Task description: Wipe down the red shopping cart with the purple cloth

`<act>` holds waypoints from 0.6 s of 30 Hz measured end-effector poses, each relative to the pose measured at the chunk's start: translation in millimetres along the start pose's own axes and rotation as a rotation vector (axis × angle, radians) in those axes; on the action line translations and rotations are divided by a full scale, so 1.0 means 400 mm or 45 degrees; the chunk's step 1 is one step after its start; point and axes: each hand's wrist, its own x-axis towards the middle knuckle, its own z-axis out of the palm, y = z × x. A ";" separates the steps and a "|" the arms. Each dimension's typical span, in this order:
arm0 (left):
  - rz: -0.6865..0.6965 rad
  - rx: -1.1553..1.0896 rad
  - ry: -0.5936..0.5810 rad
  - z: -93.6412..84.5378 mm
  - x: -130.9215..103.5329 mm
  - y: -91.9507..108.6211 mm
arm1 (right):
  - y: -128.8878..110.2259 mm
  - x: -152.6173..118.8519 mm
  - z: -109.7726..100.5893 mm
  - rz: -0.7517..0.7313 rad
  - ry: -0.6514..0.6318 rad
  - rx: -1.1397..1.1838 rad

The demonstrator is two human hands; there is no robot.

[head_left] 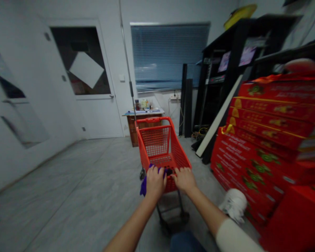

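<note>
A small red shopping cart (157, 140) stands in front of me, its basket reaching away toward the desk. My left hand (155, 182) is closed over the near edge of the cart, with a purple cloth (144, 186) bunched under and beside it. On the same edge, to the right, my right hand (185, 179) is closed with its fingers curled over the top. A small dark thing (169, 172) sits between my hands; I cannot make out what it is. No goods show inside the basket.
A desk (144, 120) with bottles stands beyond the cart, below a blinded window (170, 56). A long thin pole (126, 52) rises by the cart's far left corner. Stacked red boxes (257, 168), a white shoe (235, 204) and a leaning board (220, 115) are at right; a door (99, 117) at left.
</note>
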 end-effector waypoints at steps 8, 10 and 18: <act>0.068 -0.036 -0.132 -0.037 0.005 -0.084 | 0.046 0.022 -0.017 -0.297 -0.051 0.052; 0.024 -0.012 -0.197 -0.039 0.021 -0.091 | 0.059 0.029 -0.009 -0.384 -0.012 0.091; -0.058 0.017 -0.231 -0.006 0.040 0.033 | 0.008 0.021 0.017 -0.235 0.023 0.119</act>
